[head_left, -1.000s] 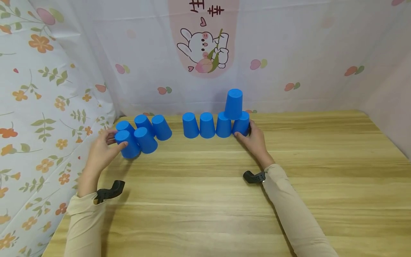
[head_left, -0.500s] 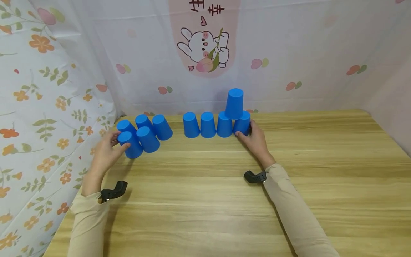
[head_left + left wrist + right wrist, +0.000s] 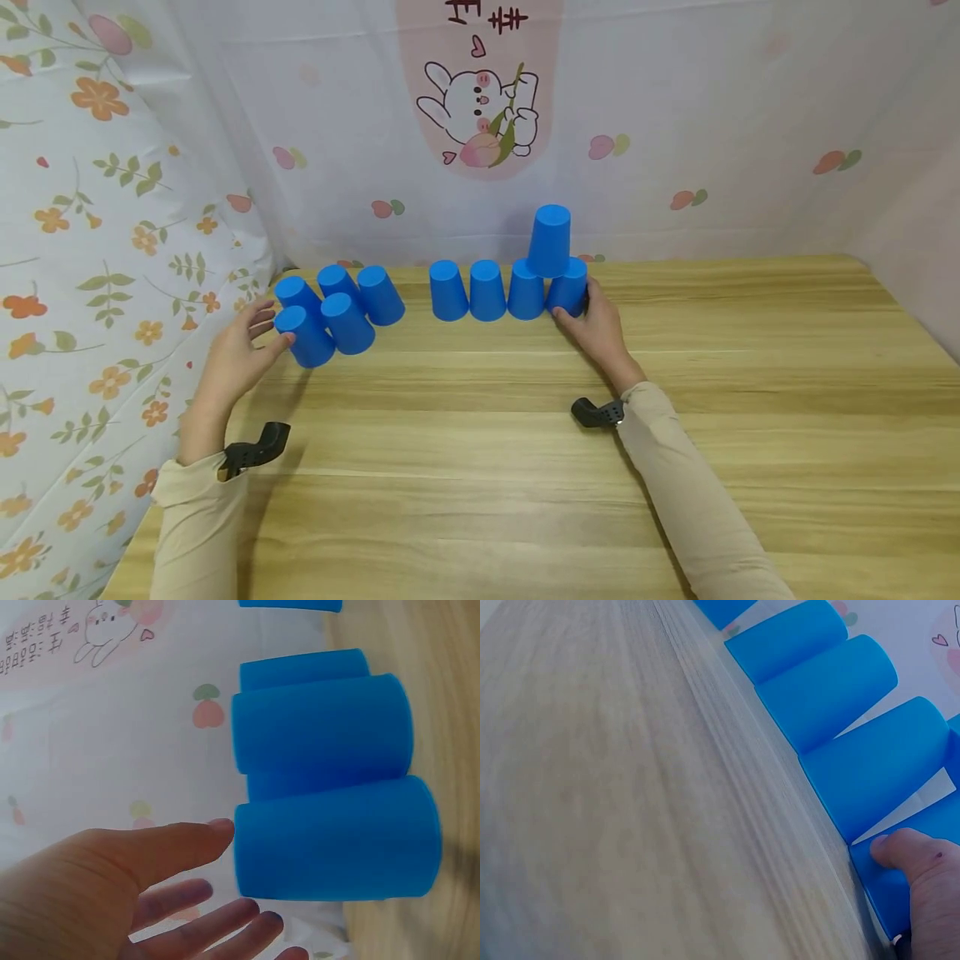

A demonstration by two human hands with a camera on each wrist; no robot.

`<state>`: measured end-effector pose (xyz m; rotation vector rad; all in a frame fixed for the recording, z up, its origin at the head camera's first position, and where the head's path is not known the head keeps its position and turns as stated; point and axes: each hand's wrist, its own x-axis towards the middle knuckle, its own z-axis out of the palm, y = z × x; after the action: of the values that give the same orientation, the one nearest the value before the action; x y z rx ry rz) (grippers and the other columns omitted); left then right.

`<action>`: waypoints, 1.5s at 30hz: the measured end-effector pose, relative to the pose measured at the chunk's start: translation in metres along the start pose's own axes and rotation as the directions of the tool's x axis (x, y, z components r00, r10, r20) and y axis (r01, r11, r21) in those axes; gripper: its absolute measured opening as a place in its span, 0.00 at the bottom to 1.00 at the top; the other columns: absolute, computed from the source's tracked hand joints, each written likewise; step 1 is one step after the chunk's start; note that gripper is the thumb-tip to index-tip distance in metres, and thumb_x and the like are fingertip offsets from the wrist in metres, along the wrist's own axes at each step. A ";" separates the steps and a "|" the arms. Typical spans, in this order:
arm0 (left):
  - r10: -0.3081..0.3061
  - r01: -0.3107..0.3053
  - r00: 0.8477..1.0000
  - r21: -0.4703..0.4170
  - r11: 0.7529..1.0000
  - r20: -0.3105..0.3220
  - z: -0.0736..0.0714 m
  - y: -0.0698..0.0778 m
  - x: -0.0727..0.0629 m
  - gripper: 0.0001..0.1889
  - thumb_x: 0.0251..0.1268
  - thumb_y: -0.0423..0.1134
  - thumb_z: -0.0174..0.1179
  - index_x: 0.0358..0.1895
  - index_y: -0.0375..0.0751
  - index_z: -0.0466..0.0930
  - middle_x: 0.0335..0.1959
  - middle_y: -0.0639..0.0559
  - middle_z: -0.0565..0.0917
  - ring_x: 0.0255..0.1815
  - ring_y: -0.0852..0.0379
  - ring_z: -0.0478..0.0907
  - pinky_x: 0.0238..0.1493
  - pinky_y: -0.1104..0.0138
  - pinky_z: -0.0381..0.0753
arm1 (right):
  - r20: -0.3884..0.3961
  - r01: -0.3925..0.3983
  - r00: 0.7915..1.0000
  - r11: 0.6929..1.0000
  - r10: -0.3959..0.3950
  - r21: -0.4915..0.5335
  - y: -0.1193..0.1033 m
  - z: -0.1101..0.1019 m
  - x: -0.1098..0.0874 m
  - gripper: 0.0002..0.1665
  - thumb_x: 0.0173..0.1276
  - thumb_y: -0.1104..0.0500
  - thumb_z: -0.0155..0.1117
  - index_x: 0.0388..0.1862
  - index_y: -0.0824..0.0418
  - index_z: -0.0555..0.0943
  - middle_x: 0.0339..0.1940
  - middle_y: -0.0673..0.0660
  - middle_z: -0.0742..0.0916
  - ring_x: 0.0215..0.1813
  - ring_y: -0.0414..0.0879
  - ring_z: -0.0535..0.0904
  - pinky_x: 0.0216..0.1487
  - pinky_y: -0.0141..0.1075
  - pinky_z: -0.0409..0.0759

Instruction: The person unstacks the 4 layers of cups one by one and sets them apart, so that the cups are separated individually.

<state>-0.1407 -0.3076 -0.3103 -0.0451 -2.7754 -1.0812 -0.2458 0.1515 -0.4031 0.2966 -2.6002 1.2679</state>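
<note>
Near my left hand (image 3: 240, 350), a blue plastic cup (image 3: 305, 337) stands upside down at the front of the left cluster. The left fingers are spread, and the thumb tip (image 3: 219, 826) lies right at the cup's top edge in the left wrist view. My right hand (image 3: 597, 329) grips the rightmost upside-down cup (image 3: 567, 287) of a row, its thumb on the front and its other fingers mostly hidden behind. Another upside-down cup (image 3: 551, 242) rests across the two right-hand cups of that row.
Several other blue cups (image 3: 348, 323) fill the left cluster. To its right, more row cups (image 3: 448, 292) stand near the table's back edge. A printed curtain (image 3: 330, 108) hangs behind the wooden table (image 3: 450, 467), and a floral one (image 3: 112, 275) hangs at the left.
The left hand shifted slightly right, then drew back left, its fingers spreading away from the front cup. My right hand keeps its grip, and the cups stand in the same arrangement.
</note>
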 end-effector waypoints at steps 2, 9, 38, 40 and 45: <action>-0.010 0.010 1.000 -0.007 1.000 -0.014 -0.003 0.003 -0.002 0.35 0.67 0.40 0.55 0.69 0.27 0.50 0.62 0.25 0.63 0.59 0.28 0.64 0.52 0.41 0.68 | 0.001 0.001 1.000 1.000 -0.001 -0.002 0.000 0.000 0.001 0.43 0.62 0.58 0.65 0.69 0.71 0.56 0.63 0.71 0.70 0.63 0.64 0.66 0.62 0.54 0.64; 0.011 -0.013 0.997 -0.025 1.000 -0.073 -0.014 0.011 -0.006 0.34 0.68 0.42 0.53 0.72 0.33 0.49 0.65 0.31 0.64 0.60 0.33 0.66 0.53 0.43 0.69 | -0.001 0.009 1.000 1.000 -0.009 -0.002 0.003 0.002 0.003 0.43 0.61 0.58 0.66 0.69 0.70 0.56 0.62 0.70 0.71 0.63 0.64 0.67 0.62 0.54 0.65; 0.452 -0.485 0.870 -0.184 0.855 -0.194 0.111 0.141 0.052 0.15 0.63 0.31 0.58 0.46 0.30 0.63 0.53 0.36 0.70 0.51 0.45 0.73 0.48 0.54 0.76 | -0.003 0.019 1.000 1.000 -0.019 -0.003 0.003 0.001 0.000 0.45 0.61 0.58 0.66 0.69 0.71 0.55 0.63 0.71 0.70 0.63 0.64 0.66 0.62 0.55 0.64; 0.473 -0.495 0.868 -0.178 0.851 -0.155 0.118 0.148 0.058 0.15 0.63 0.31 0.58 0.46 0.30 0.63 0.52 0.36 0.70 0.51 0.45 0.72 0.49 0.53 0.75 | -0.001 0.025 1.000 1.000 -0.025 0.000 0.002 0.000 0.001 0.45 0.61 0.58 0.67 0.69 0.71 0.55 0.63 0.71 0.70 0.63 0.64 0.66 0.62 0.55 0.64; 0.495 -0.500 0.866 -0.167 0.850 -0.071 0.134 0.168 0.073 0.17 0.62 0.33 0.59 0.49 0.30 0.65 0.50 0.36 0.70 0.52 0.44 0.70 0.49 0.57 0.73 | 0.008 0.010 1.000 1.000 -0.010 -0.005 0.003 0.000 0.000 0.44 0.61 0.58 0.66 0.69 0.71 0.55 0.64 0.70 0.70 0.64 0.63 0.66 0.63 0.54 0.64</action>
<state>-0.2172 -0.0956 -0.2833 -0.7267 -2.4143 -1.1595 -0.2470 0.1536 -0.4050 0.3146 -2.6045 1.2595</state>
